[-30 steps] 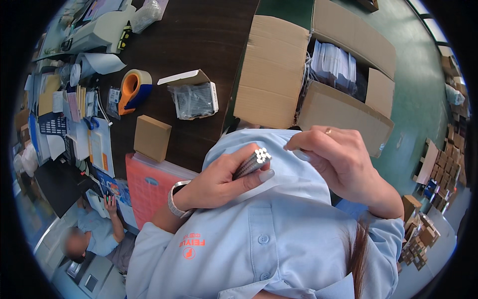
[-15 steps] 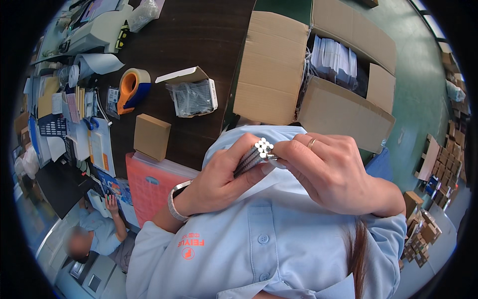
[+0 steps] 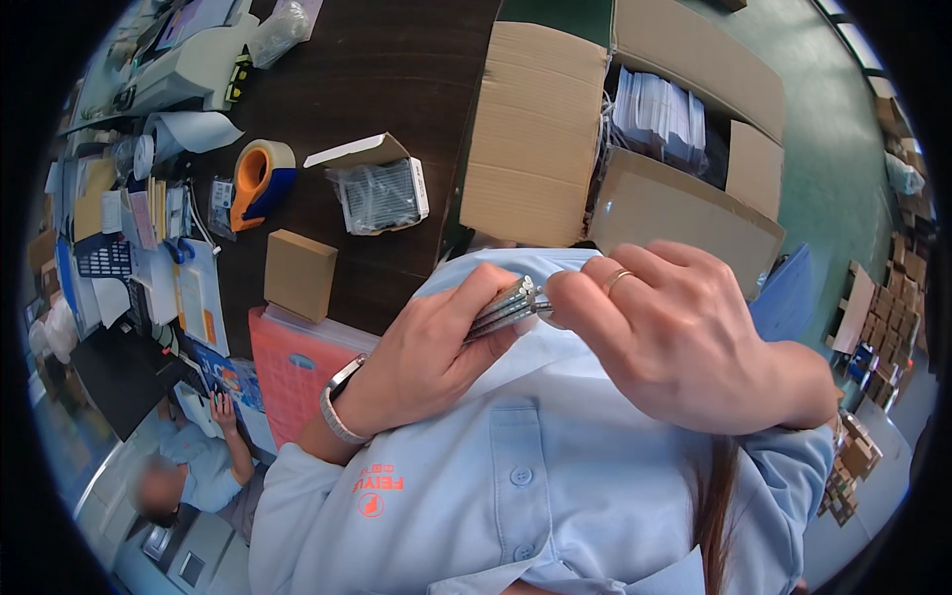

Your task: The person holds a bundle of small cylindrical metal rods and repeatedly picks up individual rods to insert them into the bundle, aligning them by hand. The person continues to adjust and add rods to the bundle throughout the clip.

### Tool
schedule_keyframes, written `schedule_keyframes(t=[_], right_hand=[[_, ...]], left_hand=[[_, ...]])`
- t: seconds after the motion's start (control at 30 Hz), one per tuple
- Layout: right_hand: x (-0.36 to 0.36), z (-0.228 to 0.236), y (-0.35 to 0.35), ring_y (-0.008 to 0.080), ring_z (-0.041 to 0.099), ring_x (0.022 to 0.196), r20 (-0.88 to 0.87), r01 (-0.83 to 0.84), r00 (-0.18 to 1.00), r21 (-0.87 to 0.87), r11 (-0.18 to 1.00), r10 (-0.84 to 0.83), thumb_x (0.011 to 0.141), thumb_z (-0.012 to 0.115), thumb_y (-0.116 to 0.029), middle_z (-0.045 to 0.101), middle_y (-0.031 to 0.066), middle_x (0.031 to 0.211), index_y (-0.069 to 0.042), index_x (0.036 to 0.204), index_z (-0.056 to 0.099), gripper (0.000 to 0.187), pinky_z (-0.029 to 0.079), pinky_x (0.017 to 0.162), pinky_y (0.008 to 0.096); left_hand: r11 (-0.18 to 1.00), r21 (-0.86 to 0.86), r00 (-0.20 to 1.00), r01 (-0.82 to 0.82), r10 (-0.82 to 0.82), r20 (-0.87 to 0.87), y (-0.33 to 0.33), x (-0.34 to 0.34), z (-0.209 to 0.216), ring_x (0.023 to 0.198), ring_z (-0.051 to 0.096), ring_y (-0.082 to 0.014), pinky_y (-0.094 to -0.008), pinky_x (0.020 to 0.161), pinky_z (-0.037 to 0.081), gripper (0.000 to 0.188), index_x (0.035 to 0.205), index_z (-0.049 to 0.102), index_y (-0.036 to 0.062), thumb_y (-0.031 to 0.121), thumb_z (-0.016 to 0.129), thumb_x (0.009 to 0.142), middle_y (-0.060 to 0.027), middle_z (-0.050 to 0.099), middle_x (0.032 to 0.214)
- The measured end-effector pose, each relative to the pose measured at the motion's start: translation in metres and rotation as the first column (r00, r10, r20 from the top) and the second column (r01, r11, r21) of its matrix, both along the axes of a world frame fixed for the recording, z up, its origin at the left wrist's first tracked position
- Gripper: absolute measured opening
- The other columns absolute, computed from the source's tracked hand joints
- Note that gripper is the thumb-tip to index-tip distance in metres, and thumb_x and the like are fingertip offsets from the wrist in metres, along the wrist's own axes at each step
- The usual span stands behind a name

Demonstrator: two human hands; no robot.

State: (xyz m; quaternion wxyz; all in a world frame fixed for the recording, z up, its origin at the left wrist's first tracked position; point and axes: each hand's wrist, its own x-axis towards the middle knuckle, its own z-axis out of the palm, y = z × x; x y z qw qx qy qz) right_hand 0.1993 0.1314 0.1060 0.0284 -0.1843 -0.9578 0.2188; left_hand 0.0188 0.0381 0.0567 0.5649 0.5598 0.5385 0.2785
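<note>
In front of my chest, my left hand (image 3: 421, 347) is closed around a bundle of thin silver metal rods (image 3: 499, 311). Their round ends stick out past the thumb and index finger, fanned slightly apart. Fingers of my right hand (image 3: 674, 337) are pinched together at those ends, and one rod's tip reaches up to them; the fingertips partly hide it. On the dark table, an open white box (image 3: 421, 193) contains a clear plastic bag (image 3: 382, 193) of similar grey, ribbed pieces.
A tape dispenser (image 3: 260, 183), a small brown box (image 3: 299, 276) and a red folder (image 3: 297, 367) lie on the table's left side. An open carton (image 3: 535, 129) holding white papers (image 3: 656, 117) stands beyond my right hand. Another person (image 3: 208, 446) sits at lower left.
My right hand has drawn back a little to the right and tilted, its knuckles higher. The rods in my left hand have tipped to point more to the right and spread slightly.
</note>
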Motion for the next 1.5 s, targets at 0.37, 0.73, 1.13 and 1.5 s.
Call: schedule_keyframes(t=[0.37,0.73,1.13,1.5], right_hand=[[-0.007,0.004,0.014,0.0135,0.048,0.055,0.040,-0.237,0.971,0.104,0.966,0.234,0.059,0.056,-0.014,0.047,0.0024,0.063,-0.004,0.071,0.051,0.016,0.035,0.048,0.0262],[0.000,-0.022,0.010,0.0149,0.054,0.056,-0.235,0.080,0.967,-0.065,0.995,-0.093,0.069,0.062,-0.005,0.055,0.0050,0.072,0.000,0.087,0.056,0.020,0.041,0.048,0.0244],[0.002,-0.025,-0.011,0.0138,0.058,0.055,-0.322,0.098,0.876,-0.610,0.787,-0.358,0.079,0.055,0.004,0.061,0.0089,0.072,0.003,0.093,0.058,0.015,0.046,0.050,0.0233],[-0.002,-0.029,-0.011,0.0226,0.058,0.060,-0.400,0.113,0.826,-0.572,0.812,-0.397,0.079,0.058,-0.002,0.059,0.0081,0.072,-0.004,0.094,0.056,0.015,0.045,0.051,0.0307]], left_hand=[[0.973,-0.160,0.970,0.163,-0.129,0.205,0.002,-0.005,-0.003,0.057,0.042,-0.0253,-0.0322,0.055,0.036,0.024,0.096,0.041,0.0016,0.024,0.048,0.091,-0.0113,0.045,0.065],[0.909,-0.412,0.789,0.055,0.213,0.576,-0.003,-0.002,-0.013,0.058,0.037,-0.0032,-0.0192,0.050,0.033,0.027,0.105,0.043,0.0039,0.028,0.048,0.092,0.0030,0.042,0.073],[0.983,-0.168,0.807,-0.077,0.161,0.569,-0.007,-0.003,-0.013,0.071,0.039,-0.0068,-0.0204,0.065,0.035,0.018,0.101,0.045,0.0018,0.015,0.048,0.090,-0.0013,0.046,0.088],[0.970,-0.240,0.726,-0.040,0.193,0.660,-0.008,-0.001,-0.009,0.069,0.039,-0.0070,-0.0204,0.064,0.035,0.015,0.102,0.045,0.0023,0.011,0.047,0.090,-0.0010,0.045,0.084]])
